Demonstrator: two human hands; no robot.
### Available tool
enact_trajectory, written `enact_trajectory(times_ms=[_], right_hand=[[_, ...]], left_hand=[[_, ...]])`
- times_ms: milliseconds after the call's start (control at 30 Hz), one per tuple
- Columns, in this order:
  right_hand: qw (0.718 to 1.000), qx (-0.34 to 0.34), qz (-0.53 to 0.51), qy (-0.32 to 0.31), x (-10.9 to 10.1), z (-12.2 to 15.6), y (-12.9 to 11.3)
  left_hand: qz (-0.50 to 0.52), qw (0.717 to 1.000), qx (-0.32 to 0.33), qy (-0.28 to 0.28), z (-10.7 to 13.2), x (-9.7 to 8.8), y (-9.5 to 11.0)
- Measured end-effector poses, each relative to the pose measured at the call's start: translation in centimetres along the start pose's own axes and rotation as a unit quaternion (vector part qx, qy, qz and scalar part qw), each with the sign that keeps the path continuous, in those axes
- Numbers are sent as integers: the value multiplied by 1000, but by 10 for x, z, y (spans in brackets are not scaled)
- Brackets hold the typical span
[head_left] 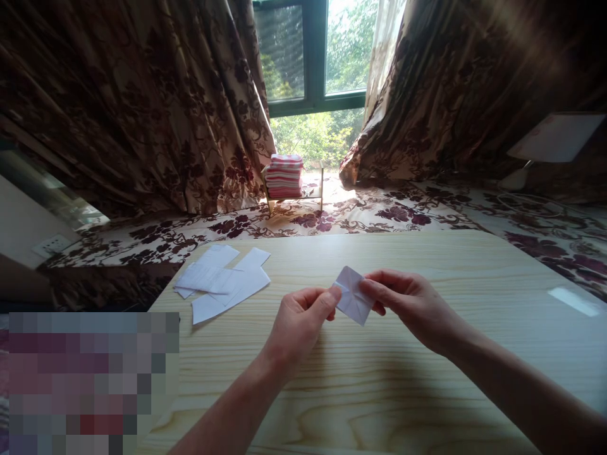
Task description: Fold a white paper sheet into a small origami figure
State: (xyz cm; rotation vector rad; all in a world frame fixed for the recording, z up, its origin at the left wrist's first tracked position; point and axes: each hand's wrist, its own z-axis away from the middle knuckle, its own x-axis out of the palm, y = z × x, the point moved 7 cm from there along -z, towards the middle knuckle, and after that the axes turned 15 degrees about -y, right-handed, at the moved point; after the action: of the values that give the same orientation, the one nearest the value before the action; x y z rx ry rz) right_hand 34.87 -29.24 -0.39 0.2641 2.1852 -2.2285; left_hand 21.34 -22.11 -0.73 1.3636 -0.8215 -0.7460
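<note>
A small square of folded white paper (pixel 353 302) with crease lines meeting near its middle is held up over the table. My left hand (pixel 306 313) pinches its left corner between thumb and fingers. On the opposite side, my right hand (pixel 403 297) grips the right edge, thumb on the face toward me and fingers partly hidden behind. To the left, several loose white paper pieces (pixel 246 287) lie overlapping on the wooden tabletop (pixel 370 392), apart from both hands.
Behind the table runs a ledge (pixel 408 212) covered in floral cloth. On it stands a small rack (pixel 313 193) with folded pink-striped cloths (pixel 284 177). A lamp (pixel 552 139) is at the far right. Patterned curtains (pixel 190 114) frame the window (pixel 315 57). The lower left is pixelated.
</note>
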Motion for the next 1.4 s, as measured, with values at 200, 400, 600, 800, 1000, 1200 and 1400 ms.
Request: enact_trajectory(times_ms=[200,400,600,800,1000,1200,1400], right_hand=[[1000,4,10,-19,5,0,2],[998,2,32,-50,10,0,1],[996,2,61,-68,13,-1,-4],[994,0,84,-67,16,0,-5],[991,-16,122,-51,16,1,-9],[993,-16,104,-57,18,2,-8],[992,-20,111,-55,20,3,-12]], left_hand=[[16,999,-28,-34,2,8,-1],[40,998,-16,-48,1,11,-3],[39,999,-13,17,1,1,-5],[17,999,-18,20,2,1,-6],[0,1000,-5,2,3,7,-4],[-19,1000,-4,24,4,3,-5],[-3,1000,0,5,4,9,-5]])
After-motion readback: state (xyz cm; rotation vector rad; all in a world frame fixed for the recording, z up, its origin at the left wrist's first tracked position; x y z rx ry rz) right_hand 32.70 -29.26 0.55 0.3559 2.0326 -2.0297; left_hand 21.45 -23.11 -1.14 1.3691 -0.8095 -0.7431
